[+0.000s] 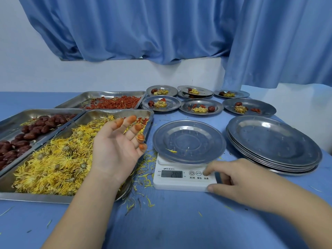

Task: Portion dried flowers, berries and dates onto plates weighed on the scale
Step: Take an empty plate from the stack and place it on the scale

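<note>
Steel plate (188,141) seated on scale (179,185), left hand (116,148) held open palm-up over flowers (53,159), nothing held, right hand (231,175) rested on scale, fingertip (206,172) laid on keys (195,173), nothing gripped.

Looks down on a blue table (179,221) before a blue curtain (143,33). Holds the left hand (116,146) palm up, orange-stained fingertips (133,118) spread, above a steel tray (36,196) of yellow dried flowers (59,159). Rests the right hand (231,175) on a white scale (179,184), one fingertip on its rightmost button, thumb against the front edge. Shows a nearly bare plate (188,141) on the scale, dates (27,135) and red berries (116,103) in trays at left, stacked plates (273,141) at right, filled plates (201,106) behind.
</note>
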Demonstrator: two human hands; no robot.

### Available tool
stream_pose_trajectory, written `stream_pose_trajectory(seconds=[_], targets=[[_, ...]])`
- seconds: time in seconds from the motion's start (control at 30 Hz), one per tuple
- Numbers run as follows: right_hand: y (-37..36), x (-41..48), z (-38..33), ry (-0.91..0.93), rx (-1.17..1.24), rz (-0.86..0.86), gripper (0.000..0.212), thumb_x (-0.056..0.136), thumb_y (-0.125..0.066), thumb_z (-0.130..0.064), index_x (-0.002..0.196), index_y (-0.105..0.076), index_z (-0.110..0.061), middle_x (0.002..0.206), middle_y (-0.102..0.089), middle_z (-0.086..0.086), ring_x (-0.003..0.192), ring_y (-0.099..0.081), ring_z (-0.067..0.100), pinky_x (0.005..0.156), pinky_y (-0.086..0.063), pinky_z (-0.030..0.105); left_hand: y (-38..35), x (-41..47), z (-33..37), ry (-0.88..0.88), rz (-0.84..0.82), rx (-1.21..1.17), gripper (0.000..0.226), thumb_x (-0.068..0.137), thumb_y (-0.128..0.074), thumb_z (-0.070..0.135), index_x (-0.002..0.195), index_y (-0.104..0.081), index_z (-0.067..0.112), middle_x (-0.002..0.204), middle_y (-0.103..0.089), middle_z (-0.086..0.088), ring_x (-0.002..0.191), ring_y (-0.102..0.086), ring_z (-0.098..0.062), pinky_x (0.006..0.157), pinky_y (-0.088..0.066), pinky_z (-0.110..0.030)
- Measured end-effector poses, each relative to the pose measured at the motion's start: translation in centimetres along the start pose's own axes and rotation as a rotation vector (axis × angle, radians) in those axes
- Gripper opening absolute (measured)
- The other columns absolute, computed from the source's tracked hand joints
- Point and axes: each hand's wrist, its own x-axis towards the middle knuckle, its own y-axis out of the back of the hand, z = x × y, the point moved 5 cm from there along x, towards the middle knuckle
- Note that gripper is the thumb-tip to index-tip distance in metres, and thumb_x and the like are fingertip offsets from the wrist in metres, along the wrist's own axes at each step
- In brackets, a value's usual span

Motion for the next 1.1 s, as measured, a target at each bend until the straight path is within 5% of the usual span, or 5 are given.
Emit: stream_pose_trajectory(seconds=[0.43, 0.67, 0.77, 0.9, 1.1], targets=[[-0.2, 0.1, -0.3, -0.118, 0.167, -0.071, 0.028, 0.077, -0.055, -0.065, 0.098, -0.058, -0.047, 0.065, -0.055, -0.027, 0.048, -0.053, 0.007, 0.054, -0.048, 0.031, -0.8, -0.5, -0.1, 0.002, -0.017, 0.066, 0.026, 0.089, -0.044, 0.031, 0.094, -0.063, 0.015, 0.079, -0.058, -0.002, 0.064, -0.051, -0.016, 0.057, -0.039, -0.028], [1.4, -0.1, 0.1, -0.194, 0.027, 0.170, 0.020, 0.083, -0.050, -0.025, 0.079, -0.064, -0.038, 0.060, -0.056, -0.030, 0.052, -0.053, 0.001, 0.048, -0.039, 0.023, -1.0, -0.4, -0.1, -0.016, -0.064, 0.157, 0.024, 0.085, -0.047, 0.030, 0.094, -0.063, 0.015, 0.077, -0.059, -0.002, 0.061, -0.051, -0.015, 0.054, -0.039, -0.026], [2.4, -0.2, 1.3, -0.293, -0.039, 0.266, 0.017, 0.081, -0.050, -0.022, 0.072, -0.059, -0.032, 0.055, -0.056, -0.011, 0.055, -0.051, 0.006, 0.046, -0.034, 0.024, -1.1, -0.4, -0.3, -0.024, -0.104, 0.213, 0.027, 0.080, -0.050, 0.030, 0.097, -0.062, 0.013, 0.077, -0.062, -0.003, 0.059, -0.053, -0.015, 0.053, -0.041, -0.026], [1.6, 0.5, 1.3, -0.313, -0.080, 0.244, 0.014, 0.084, -0.046, -0.023, 0.084, -0.057, -0.033, 0.072, -0.059, -0.011, 0.067, -0.053, 0.012, 0.052, -0.040, 0.025, -1.7, -0.4, -0.8, -0.039, -0.180, 0.308, 0.030, 0.079, -0.055, 0.028, 0.102, -0.061, 0.011, 0.080, -0.063, -0.004, 0.062, -0.055, -0.015, 0.059, -0.039, -0.029], [1.7, 0.7, 0.8, -0.260, 0.015, 0.340, 0.018, 0.081, -0.051, -0.019, 0.067, -0.052, -0.031, 0.054, -0.054, -0.009, 0.055, -0.048, 0.007, 0.051, -0.042, 0.030, -2.6, -1.0, -1.4, -0.101, -0.209, 0.532, 0.025, 0.077, -0.053, 0.027, 0.095, -0.067, 0.016, 0.080, -0.066, 0.000, 0.066, -0.056, -0.015, 0.062, -0.038, -0.030]])
